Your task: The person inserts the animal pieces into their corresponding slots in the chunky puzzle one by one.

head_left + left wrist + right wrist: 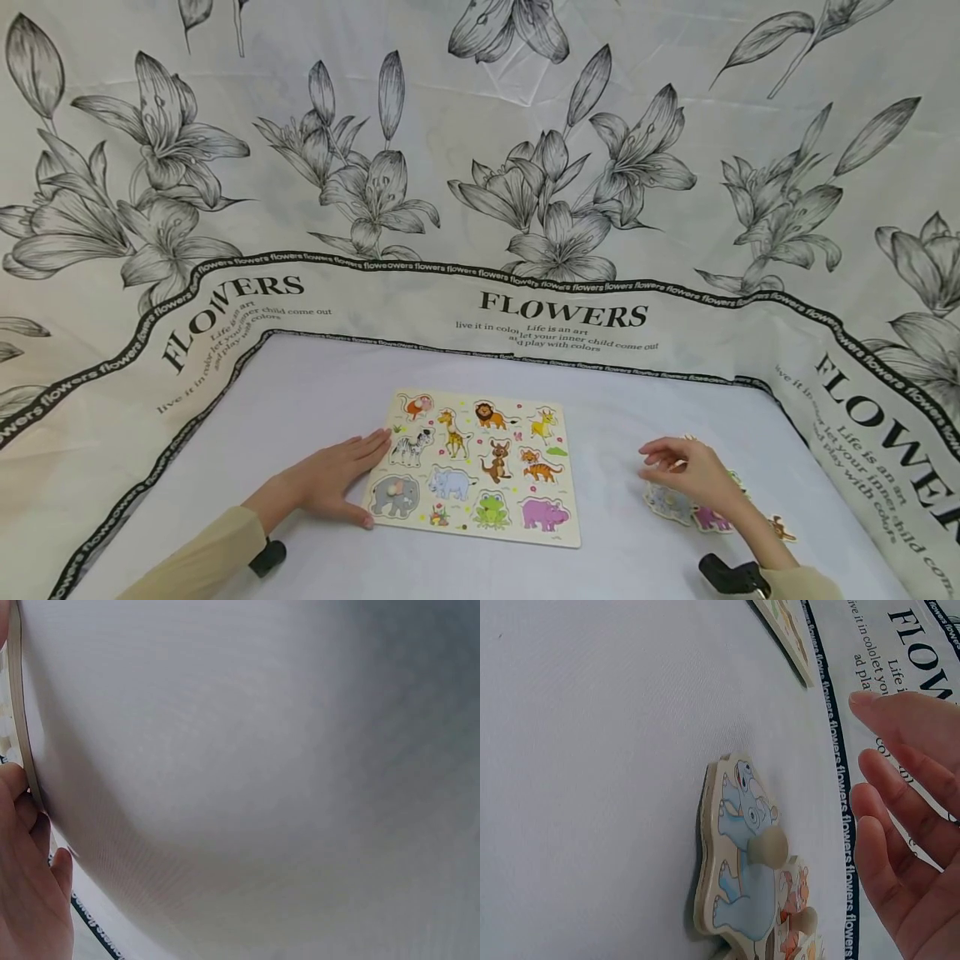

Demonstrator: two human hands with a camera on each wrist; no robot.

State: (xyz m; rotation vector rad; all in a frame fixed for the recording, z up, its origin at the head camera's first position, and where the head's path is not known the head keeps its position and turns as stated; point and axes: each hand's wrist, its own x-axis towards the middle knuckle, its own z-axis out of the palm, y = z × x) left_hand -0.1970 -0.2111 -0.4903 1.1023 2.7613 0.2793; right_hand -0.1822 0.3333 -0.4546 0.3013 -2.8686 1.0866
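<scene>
Left hand (333, 479): flat on the surface (300, 400), fingers straight and spread, tips touching the left edge of the puzzle board (474, 467) beside the zebra and elephant slots. Holds nothing. Left wrist view shows only fingers (30, 885) against the board's thin edge (19, 712).

Right hand (690, 475): hovers over a small pile of loose pieces (686, 508) right of the board, fingers relaxed and slightly bent, gripping nothing. In the right wrist view the palm (907, 847) is open, just beside a blue rhino piece (739, 862) with a round wooden knob. More pieces lie under and behind it, partly hidden.

Board: flat at the centre of the surface, animal pictures in rows. Pile well apart from the board.

Around: white surface, flower-print cloth (480, 167) with "FLOWERS" lettering behind and at the sides. Beige sleeves, black wrist mounts.
</scene>
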